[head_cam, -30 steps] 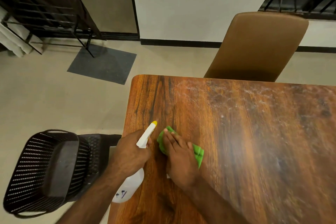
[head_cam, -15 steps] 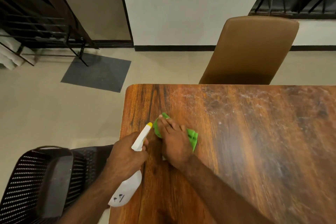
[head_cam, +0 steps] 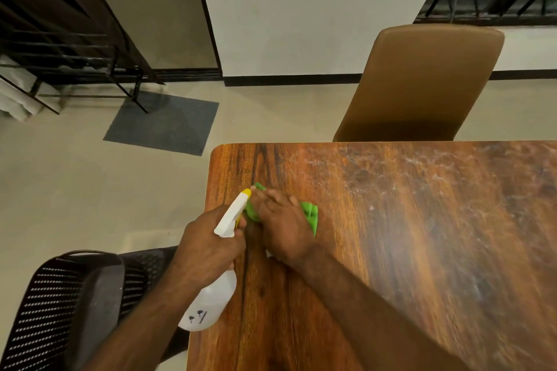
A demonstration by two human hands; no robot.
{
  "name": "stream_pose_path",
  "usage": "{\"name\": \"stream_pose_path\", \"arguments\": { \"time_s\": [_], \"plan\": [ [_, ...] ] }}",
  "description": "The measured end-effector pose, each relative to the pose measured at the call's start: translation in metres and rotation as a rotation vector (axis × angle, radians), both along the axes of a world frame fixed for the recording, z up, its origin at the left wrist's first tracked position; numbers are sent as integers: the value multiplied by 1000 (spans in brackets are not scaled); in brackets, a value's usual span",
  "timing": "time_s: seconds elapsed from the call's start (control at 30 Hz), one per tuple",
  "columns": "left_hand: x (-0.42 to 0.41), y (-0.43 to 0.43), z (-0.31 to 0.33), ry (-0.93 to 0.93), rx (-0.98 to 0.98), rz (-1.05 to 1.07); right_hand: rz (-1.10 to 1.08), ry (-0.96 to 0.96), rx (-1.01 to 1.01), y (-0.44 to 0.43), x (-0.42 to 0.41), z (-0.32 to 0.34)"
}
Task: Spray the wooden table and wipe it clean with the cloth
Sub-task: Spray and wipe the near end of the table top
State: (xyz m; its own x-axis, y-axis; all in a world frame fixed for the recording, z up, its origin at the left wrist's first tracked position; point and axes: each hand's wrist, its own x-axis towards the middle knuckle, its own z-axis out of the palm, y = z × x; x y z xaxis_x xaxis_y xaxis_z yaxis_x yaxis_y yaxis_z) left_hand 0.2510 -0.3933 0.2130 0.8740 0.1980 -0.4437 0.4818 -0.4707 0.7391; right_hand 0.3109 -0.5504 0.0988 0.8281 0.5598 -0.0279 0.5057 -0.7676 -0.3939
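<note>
The wooden table (head_cam: pixel 407 235) fills the right half of the view, with whitish smears across its far and right parts. My right hand (head_cam: pixel 281 224) lies flat on a green cloth (head_cam: pixel 310 214) near the table's far left corner, fingers straight and pressing down. My left hand (head_cam: pixel 208 245) grips the neck of a white spray bottle (head_cam: pixel 211 298) with a yellow nozzle tip, held over the table's left edge. The nozzle points away from me, right beside the cloth. Most of the cloth is hidden under my hand.
A tan chair (head_cam: pixel 422 81) stands against the table's far side. A black mesh chair (head_cam: pixel 69 304) sits left of the table, below my left arm. A grey mat (head_cam: pixel 162 123) and a dark metal rack (head_cam: pixel 69 48) are on the floor at the far left.
My right hand has slid the cloth away from me toward the far left corner. The left hand with the bottle has moved along with it.
</note>
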Motion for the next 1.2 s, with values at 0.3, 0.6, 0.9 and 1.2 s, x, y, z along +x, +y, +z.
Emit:
{"name": "stream_pose_path", "arguments": {
  "time_s": [0.3, 0.6, 0.9, 1.2],
  "plan": [
    [9, 4, 9, -20, 13, -11, -282, 49, -43, 0, 12, 5],
    [13, 9, 6, 6, 39, -15, -389, 23, -110, 7, 65, 9],
    [11, 10, 5, 49, 46, -15, -467, 74, -97, 26, 91, 10],
    [12, 13, 6, 35, 64, -14, -594, 56, -89, 12, 89, 12]
  ]
}}
